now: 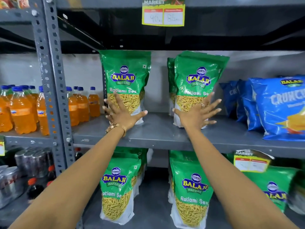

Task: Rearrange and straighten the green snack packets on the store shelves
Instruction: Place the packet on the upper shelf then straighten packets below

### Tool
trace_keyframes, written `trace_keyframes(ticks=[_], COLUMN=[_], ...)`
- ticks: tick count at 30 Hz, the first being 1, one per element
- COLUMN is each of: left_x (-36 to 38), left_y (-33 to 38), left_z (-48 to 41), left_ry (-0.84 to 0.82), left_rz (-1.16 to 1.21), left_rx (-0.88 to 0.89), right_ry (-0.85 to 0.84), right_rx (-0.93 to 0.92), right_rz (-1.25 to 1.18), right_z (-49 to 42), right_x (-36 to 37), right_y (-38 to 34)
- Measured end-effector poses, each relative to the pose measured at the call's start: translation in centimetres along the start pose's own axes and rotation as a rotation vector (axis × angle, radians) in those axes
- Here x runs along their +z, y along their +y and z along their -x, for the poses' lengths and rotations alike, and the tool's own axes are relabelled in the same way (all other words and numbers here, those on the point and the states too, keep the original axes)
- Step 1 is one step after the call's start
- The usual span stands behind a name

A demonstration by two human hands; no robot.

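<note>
Green packets (pixel 126 83) stand upright; both hands (pixel 123 114) (pixel 195 113) press flat, grip wide, nothing held. Shove unevenly and they'd probably topple backward.

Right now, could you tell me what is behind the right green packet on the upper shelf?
At least one more green packet stands behind the front packet, peeking out left. Anything further back is covered.

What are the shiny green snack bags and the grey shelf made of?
The green Ratlami Sev packets look like glossy plastic film: light glares off their creases, and a clear window shows the sev inside. The shelf looks like grey painted metal, matte and scuffed, bolted to a perforated steel upright.
</note>
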State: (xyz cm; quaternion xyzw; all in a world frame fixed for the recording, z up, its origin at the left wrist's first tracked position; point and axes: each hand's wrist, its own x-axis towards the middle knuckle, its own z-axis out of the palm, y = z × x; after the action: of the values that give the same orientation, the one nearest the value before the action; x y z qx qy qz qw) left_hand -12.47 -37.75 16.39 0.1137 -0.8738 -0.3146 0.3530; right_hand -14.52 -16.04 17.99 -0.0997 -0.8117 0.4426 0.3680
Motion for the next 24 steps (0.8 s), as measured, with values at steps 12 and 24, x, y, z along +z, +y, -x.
trace_keyframes(ticks=[12, 24], left_x=[-0.2, 0.4], left_y=[0.6, -7.9], left_z=[0.8, 16.6], left_ry=[0.028, 0.492], left_rz=[-0.057, 0.245], left_rx=[-0.032, 0.353], right_ry=[-0.133, -0.124], right_rx=[-0.100, -0.728], right_rz=[0.038, -0.505], right_z=[1.1, 17.8], right_x=[0.6, 0.7], right_y=[0.3, 5.0])
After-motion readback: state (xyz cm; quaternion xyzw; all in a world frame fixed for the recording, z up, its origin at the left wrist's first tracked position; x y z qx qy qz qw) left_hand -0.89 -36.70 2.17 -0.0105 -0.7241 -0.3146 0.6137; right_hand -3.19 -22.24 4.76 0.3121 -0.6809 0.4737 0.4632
